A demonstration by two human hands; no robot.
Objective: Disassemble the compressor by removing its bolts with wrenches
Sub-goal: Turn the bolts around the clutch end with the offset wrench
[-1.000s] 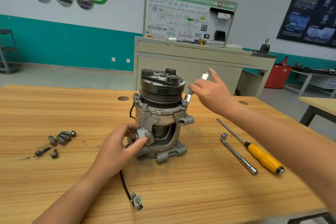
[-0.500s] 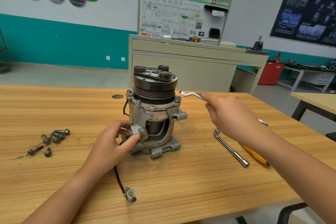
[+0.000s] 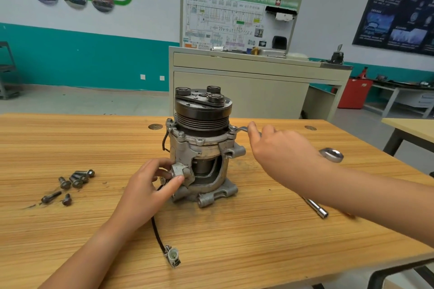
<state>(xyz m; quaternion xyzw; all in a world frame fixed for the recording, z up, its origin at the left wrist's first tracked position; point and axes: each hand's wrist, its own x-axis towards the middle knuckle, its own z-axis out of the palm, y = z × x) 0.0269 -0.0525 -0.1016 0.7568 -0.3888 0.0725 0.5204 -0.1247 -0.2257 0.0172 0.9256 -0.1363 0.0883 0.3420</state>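
Half a second before, we had the slim silver ring spanner [image 3: 242, 128] lifted clear. Now our right hand [image 3: 281, 155], fingers curled over its shank, had set its far end back on the flange bolt [image 3: 233, 129] just past our fingertips. It looked seated, though blur kept us from being sure. We took this as a fresh bite for another swing, so that bolt was not yet out. Our left hand [image 3: 150, 192] stayed clamped on a side lug of the upright grey cast-metal compressor [image 3: 202, 148], which stood between the two grips. Outward of the left grip lay dark loose bolts [image 3: 75, 180]; under the right forearm, a steel L-shaped socket wrench [image 3: 315, 207]. All sat on a pale striped wooden table [image 3: 234, 241]; beyond it stood a beige cabinet [image 3: 239, 87] against a teal-banded wall [image 3: 82, 58].
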